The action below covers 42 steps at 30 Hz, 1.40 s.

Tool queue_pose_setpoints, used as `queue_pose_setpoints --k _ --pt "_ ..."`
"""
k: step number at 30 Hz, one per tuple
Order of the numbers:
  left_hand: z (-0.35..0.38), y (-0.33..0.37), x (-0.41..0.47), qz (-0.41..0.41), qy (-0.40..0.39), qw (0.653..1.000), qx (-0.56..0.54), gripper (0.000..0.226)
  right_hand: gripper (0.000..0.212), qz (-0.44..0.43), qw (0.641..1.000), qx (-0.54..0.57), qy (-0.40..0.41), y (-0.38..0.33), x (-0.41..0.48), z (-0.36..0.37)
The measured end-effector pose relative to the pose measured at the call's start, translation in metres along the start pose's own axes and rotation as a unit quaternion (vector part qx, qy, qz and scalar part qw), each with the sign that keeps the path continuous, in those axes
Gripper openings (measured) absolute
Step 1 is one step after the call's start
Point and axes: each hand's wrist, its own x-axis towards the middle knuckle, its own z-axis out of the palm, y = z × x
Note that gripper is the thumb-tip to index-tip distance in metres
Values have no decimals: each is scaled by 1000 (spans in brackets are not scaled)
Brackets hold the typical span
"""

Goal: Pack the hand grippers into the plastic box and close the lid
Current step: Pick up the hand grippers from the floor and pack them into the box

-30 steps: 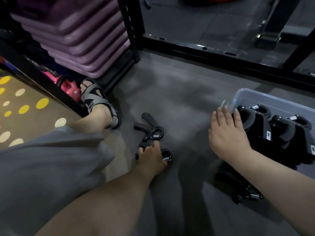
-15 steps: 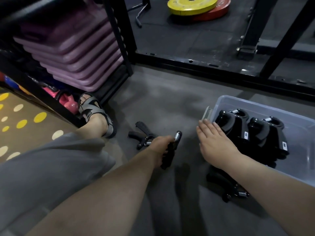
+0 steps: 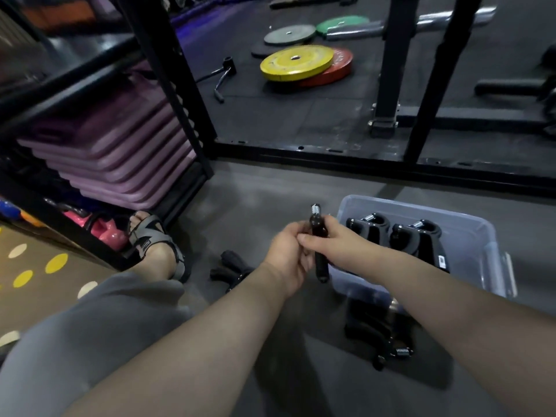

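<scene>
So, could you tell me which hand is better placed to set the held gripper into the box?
Right. The right hand pinches the hand gripper alongside the left hand and lies nearer the plastic box; the left would probably have to reach across.

Hand gripper (image 3: pixel 318 236): matt blk handles, shiny metal spring (image 3: pixel 315 209). Plastic box (image 3: pixel 481 236), right: translucent, smooth, slight gloss. Floor (image 3: pixel 270 191): matt grey. Shorts (image 3: pixel 90 320), near left: grey cloth.
</scene>
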Motion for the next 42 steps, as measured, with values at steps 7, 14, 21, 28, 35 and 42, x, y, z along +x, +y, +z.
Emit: queue_pose_setpoints --k 7,14,21,28,35,42 --pt "28 17 -14 13 -64 997 29 34 61 19 1000 10 -2 1 -16 -39" --pt "61 4 -11 33 -6 983 181 30 20 98 986 77 108 2 -33 -84" --pt "64 -42 30 148 37 881 448 31 20 146 929 -58 335 30 -43 -167" --pt "52 -57 71 216 -3 715 665 51 13 246 914 -153 286 61 -61 -187" --pt "38 -78 82 211 -26 614 760 55 27 319 898 -201 225 99 -50 -180" --pt "31 -90 77 305 19 596 743 54 32 339 898 -127 249 136 -34 -181"
